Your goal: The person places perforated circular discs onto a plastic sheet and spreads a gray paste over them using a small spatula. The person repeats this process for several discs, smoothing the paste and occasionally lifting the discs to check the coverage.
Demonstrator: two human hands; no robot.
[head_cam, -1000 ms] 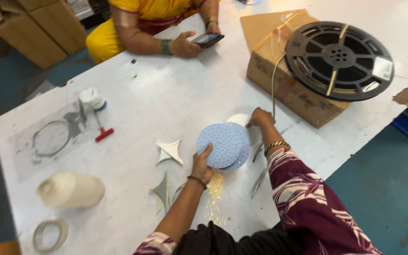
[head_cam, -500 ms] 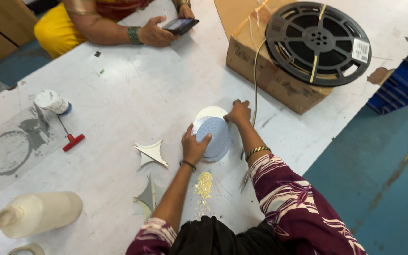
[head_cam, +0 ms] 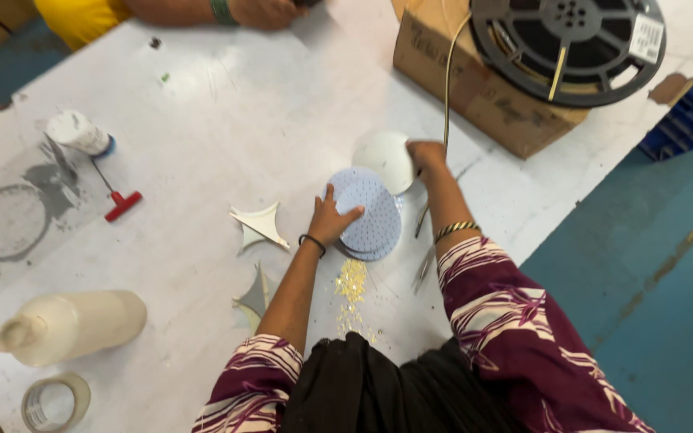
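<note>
Your right hand [head_cam: 425, 154] has moved off the dotted blue disc [head_cam: 372, 215] to the white disc [head_cam: 382, 157] and curls over its edge. Your left hand [head_cam: 331, 222] lies spread flat on the blue one

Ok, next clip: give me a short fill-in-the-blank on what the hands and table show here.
1. The left hand presses on a round dotted disc coloured pale ____.
2. The right hand rests at the edge of a plain ____ disc.
3. The black reel sits on top of a ____ box.
4. The bottle at the table's near left corner lies on its ____.

Missing words: blue; white; cardboard; side
</note>
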